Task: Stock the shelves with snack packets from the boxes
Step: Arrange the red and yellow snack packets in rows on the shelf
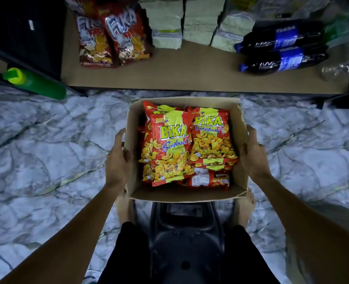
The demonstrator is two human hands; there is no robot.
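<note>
Box of brown cardboard (pixel 186 193), open-topped, is held at frame centre, filled with red-and-yellow snack packets (pixel 169 148). Its side walls are gripped by the left hand (pixel 116 158) and right hand (pixel 253 154), fingers curled against them.

Both hands grip the box (pixel 181 194), one on each side.
Left hand (pixel 117 158) sits at the box's 9 o'clock, thumb up at the rim, palm against the outer wall. Right hand (pixel 252 154) sits at 3 o'clock, thumb at the rim, palm on the wall. Bare forearms reach in from 7 and 5 o'clock, wrists roughly straight.
</note>
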